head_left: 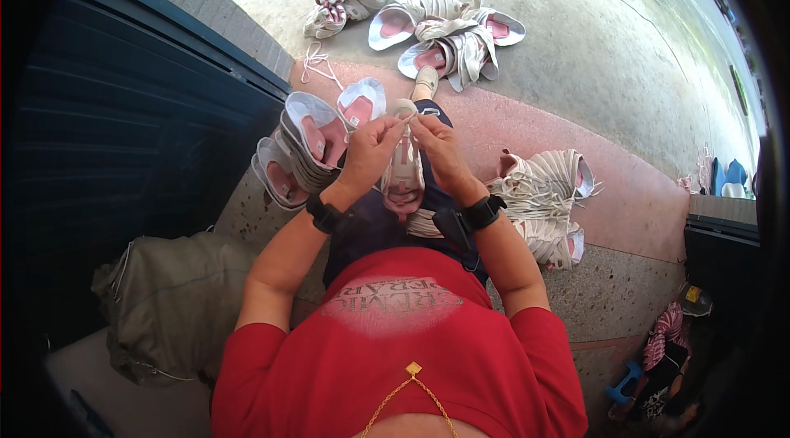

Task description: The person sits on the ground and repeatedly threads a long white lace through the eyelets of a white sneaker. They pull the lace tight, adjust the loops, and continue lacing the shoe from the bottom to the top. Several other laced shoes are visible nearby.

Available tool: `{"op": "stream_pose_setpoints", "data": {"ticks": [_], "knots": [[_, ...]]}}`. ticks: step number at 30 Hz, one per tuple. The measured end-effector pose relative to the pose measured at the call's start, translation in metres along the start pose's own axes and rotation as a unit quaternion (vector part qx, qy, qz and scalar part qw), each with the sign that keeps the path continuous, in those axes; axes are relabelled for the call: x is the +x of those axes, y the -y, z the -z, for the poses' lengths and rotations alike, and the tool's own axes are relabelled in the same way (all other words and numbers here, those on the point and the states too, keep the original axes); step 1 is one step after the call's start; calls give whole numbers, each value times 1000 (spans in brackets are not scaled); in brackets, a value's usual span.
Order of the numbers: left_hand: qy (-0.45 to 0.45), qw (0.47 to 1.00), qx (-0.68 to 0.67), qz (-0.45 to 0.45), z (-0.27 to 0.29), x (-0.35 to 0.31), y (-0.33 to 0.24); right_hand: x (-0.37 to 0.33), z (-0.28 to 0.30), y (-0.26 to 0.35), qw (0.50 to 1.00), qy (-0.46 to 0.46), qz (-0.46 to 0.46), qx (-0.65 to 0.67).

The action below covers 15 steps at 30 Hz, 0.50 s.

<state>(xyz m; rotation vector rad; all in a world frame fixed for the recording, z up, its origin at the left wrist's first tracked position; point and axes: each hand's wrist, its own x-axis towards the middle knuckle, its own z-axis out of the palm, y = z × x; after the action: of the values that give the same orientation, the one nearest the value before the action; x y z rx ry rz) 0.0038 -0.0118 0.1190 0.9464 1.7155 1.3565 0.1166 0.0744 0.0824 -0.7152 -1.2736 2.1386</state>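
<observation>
A white and pink shoe upper [405, 165] lies lengthwise over my lap, between my two hands. My left hand [370, 152] is closed in a pinch at its far end. Right beside it, my right hand [445, 155] is also closed, fingertips meeting the left ones. Between them shows a thin pale strand that looks like a shoelace; the fingers hide most of it. Left of my left hand, nested shoe uppers [306, 142] with pink linings stand in a stack. A laced bundle of uppers [539, 195] lies to the right of my right hand.
More bundled uppers [461, 31] lie on the concrete ahead, with a loose white lace [319, 66] on the floor nearer. A dark metal door [148, 101] closes off the left side, above a stuffed olive sack [177, 298]. Assorted items, including a blue object [625, 382], lie low right.
</observation>
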Motion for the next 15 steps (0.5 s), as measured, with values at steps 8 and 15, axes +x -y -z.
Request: {"op": "stream_pose_setpoints", "data": {"ticks": [8, 15], "knots": [[-40, 998, -36, -15, 0, -5, 14, -1, -6, 3, 998, 28, -51, 10], [10, 997, -74, -21, 13, -5, 13, 1, -23, 35, 991, 43, 75, -101]]}}
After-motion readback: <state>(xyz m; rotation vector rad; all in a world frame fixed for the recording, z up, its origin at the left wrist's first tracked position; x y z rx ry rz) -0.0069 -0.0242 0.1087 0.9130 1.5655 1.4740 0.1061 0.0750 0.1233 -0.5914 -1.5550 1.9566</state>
